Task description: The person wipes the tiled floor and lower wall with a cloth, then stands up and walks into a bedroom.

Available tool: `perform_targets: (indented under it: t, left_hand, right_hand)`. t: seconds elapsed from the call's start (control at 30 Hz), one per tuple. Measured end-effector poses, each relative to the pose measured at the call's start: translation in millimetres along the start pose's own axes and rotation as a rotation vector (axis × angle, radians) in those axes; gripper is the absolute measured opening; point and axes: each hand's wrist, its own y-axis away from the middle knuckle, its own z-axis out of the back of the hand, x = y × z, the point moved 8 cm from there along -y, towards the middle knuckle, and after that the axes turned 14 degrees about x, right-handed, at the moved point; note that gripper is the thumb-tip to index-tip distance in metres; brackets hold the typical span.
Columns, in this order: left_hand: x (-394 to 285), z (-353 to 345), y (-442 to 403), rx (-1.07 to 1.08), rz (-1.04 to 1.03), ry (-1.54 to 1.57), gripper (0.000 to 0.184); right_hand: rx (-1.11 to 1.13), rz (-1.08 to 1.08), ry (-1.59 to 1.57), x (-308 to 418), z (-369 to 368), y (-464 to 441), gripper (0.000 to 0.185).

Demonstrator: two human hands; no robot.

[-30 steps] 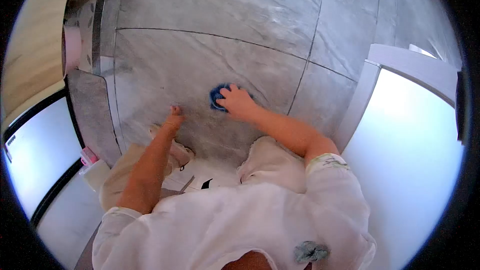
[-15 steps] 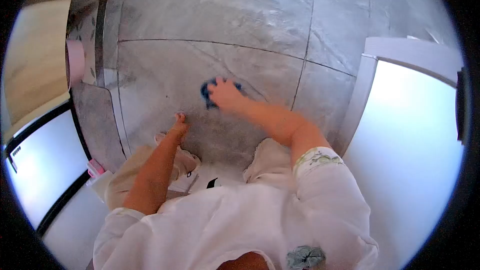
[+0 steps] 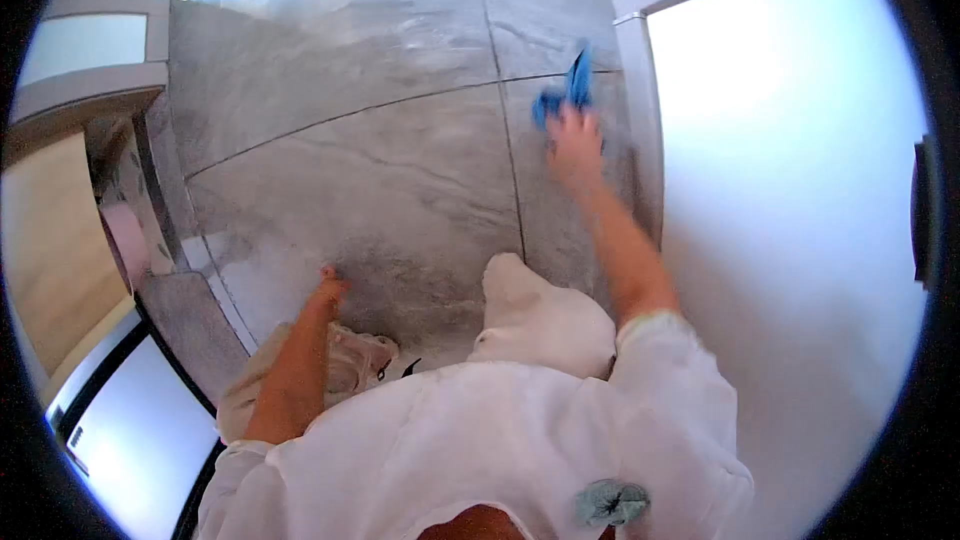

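My right hand point(image 3: 577, 145) reaches forward over the grey tiled floor point(image 3: 400, 170), its fingers closed on a blue cloth point(image 3: 578, 85). The cloth is bunched, and one end sticks up and away from the fingers. Motion blurs both the cloth and the fingertips. My left hand point(image 3: 334, 285) is low by my left knee, close above the floor. Its fingers are small and foreshortened, so how far they are closed does not show, and no object is visible in it.
A glossy white panel with a grey frame point(image 3: 640, 110) stands at the right, close to my right hand. On the left are a tan panel point(image 3: 55, 240), a pink rounded object point(image 3: 126, 245) and a black-edged white glossy surface point(image 3: 140, 430). My bent knee point(image 3: 530, 310) is in front.
My right hand has carried the blue cloth forward and to the right, toward the white panel. The view has turned to the right. My left hand stays low by the knee.
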Motion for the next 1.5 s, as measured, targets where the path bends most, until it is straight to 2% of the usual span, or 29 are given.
perform_targets:
  t: [0.07, 0.17, 0.23, 0.3, 0.4, 0.47, 0.6, 0.63, 0.7, 0.8, 0.9, 0.93, 1.0, 1.1, 1.2, 1.27, 1.43, 1.5]
  left_hand:
    - [2.6, 3.9, -15.7, -0.032, 0.025, -0.104, 0.089]
    - [-24.3, 8.5, 14.5, -0.031, 0.022, -0.207, 0.079]
    - [-61.8, 11.4, 61.0, -0.053, -0.028, -0.250, 0.072]
    - [-95.5, 17.9, 97.8, -0.082, -0.140, -0.289, 0.066]
    - [-127.6, 40.2, 118.8, -0.111, -0.478, -0.363, 0.065]
    - [-151.3, 35.9, 194.3, -0.120, -0.620, -0.297, 0.064]
    - [-157.3, 48.7, 307.2, -0.143, -0.831, -0.227, 0.062]
    - [-143.3, 65.0, 314.1, -0.179, -0.828, -0.187, 0.063]
    - [-112.4, 97.1, 318.8, -0.233, -0.826, -0.092, 0.065]
    - [-72.2, 116.6, 299.2, -0.414, -0.352, -0.255, 0.067]
    - [-88.7, 104.6, 300.1, -0.360, -0.596, -0.176, 0.072]
    - [-86.1, 100.8, 297.6, -0.343, -0.530, -0.208, 0.073]
    - [-85.3, 101.0, 296.1, -0.321, -0.410, -0.270, 0.075]
    - [-71.9, 122.4, 291.9, -0.396, -0.385, -0.301, 0.077]
    - [-68.0, 132.3, 284.5, -0.388, -0.486, -0.209, 0.075]
    - [-65.8, 125.2, 285.7, -0.360, -0.453, -0.177, 0.074]
    - [-66.0, 125.4, 282.2, -0.379, -0.437, -0.258, 0.073]
    - [-76.7, 119.6, 289.7, -0.411, -0.451, -0.289, 0.074]
  right_hand:
    - [0.052, 0.040, -0.058, 15.5, -42.9, 95.0, 0.056]
    - [0.392, 0.093, -0.293, 26.0, -71.5, 166.7, 0.059]
    - [0.198, -0.033, -0.231, 6.0, -60.6, 161.4, 0.059]
    - [-0.037, -0.111, -0.233, -24.2, -37.5, 116.6, 0.060]
    - [-0.267, -0.138, -0.214, -45.0, 2.0, 27.1, 0.057]
    - [-0.182, -0.187, -0.189, -41.8, 32.5, -22.5, 0.053]
    - [-0.187, -0.212, -0.146, -19.1, 17.1, -33.4, 0.052]
    - [-0.186, -0.178, -0.141, -6.4, 1.0, -9.5, 0.053]
    - [-0.017, -0.181, -0.153, 15.9, -20.6, 52.9, 0.054]
    - [0.012, -0.149, -0.119, 24.8, -33.0, 86.6, 0.053]
    - [-0.097, -0.130, -0.090, 6.9, -0.2, 32.6, 0.050]
    - [-0.153, -0.130, -0.090, -4.4, 14.7, 2.4, 0.047]
    - [-0.036, -0.215, -0.127, -18.3, 37.9, -45.1, 0.044]
    - [0.000, -0.247, -0.123, -13.9, 21.1, -37.6, 0.046]
    - [-0.028, -0.215, -0.061, 5.9, -15.7, 31.2, 0.044]
    - [-0.017, -0.199, -0.073, 15.2, -21.1, 59.5, 0.045]
    - [-0.066, -0.316, -0.090, -17.1, 28.3, -29.5, 0.036]
    - [-0.022, -0.363, -0.091, -21.8, 23.9, -29.3, 0.033]
